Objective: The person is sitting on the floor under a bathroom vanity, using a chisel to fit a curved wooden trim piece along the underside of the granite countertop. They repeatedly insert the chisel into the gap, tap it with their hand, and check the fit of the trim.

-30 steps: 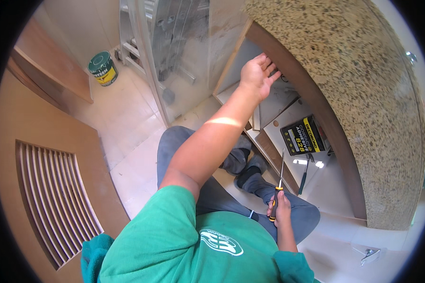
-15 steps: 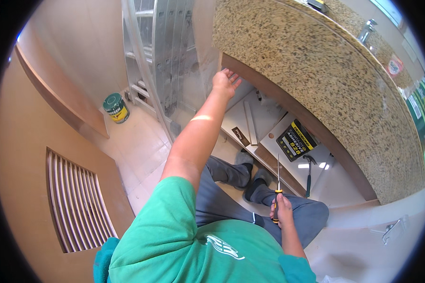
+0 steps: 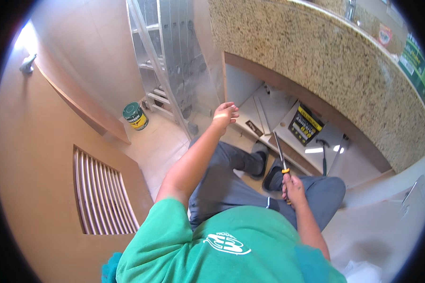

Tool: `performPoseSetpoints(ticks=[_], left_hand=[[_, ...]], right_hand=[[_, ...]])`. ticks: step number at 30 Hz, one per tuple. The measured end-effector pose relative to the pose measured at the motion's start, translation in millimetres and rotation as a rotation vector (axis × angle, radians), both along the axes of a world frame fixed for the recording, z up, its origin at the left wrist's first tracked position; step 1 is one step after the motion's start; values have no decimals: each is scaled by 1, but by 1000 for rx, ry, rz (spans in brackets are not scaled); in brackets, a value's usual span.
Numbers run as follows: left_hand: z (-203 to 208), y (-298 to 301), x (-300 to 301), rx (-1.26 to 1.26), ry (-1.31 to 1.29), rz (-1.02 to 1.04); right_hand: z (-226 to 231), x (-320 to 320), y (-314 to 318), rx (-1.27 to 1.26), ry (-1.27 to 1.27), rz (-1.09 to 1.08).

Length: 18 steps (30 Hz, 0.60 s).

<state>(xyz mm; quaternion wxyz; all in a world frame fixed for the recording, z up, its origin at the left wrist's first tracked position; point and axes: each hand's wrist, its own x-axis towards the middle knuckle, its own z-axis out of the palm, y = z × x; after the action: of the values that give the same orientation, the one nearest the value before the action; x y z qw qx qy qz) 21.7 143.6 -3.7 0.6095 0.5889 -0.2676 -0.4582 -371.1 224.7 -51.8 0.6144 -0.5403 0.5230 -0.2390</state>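
Observation:
My left hand (image 3: 225,114) is raised in front of the open cabinet's left side, its fingers loosely bent and apart with nothing in them. In my right hand (image 3: 293,189), over my bent right leg, is a screwdriver (image 3: 281,153) with a long metal shaft and a yellow and dark handle. Its tip points away from me toward the cabinet's front edge, and my fingers hide most of the handle. Behind the shaft, a black and yellow adhesive container (image 3: 305,125) lies on the cabinet floor. A hammer (image 3: 324,158) rests to its right.
Above the cabinet runs a speckled granite counter (image 3: 311,70). Narrow strips (image 3: 261,115) lie inside the cabinet. An aluminium ladder (image 3: 167,61) stands at the far left, near a green paint can (image 3: 135,116). A wooden door with a louvred vent (image 3: 104,193) is at my left.
My left hand has drawn back from the cabinet's upper left edge, and its fingers are more bent. The screwdriver is tilted further left. The head view has shifted.

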Motion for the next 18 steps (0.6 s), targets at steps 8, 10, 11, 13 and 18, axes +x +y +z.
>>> performPoseSetpoints(ticks=[8, 10, 11, 13, 18], left_hand=[[13, 97, -37, -135, 122, 18], [9, 109, -45, -125, 141, 1], [8, 112, -49, -121, 152, -9], [10, 116, -59, -130, 172, 0], [14, 116, -71, -168, 208, 23]], right_hand=[[6, 0, 8, -4, -17, -22], [9, 2, 7, -32, -23, -33], [9, 2, 7, -47, -26, -40], [12, 4, 6, -43, -54, -45], [12, 5, 10, -59, -46, -41]])
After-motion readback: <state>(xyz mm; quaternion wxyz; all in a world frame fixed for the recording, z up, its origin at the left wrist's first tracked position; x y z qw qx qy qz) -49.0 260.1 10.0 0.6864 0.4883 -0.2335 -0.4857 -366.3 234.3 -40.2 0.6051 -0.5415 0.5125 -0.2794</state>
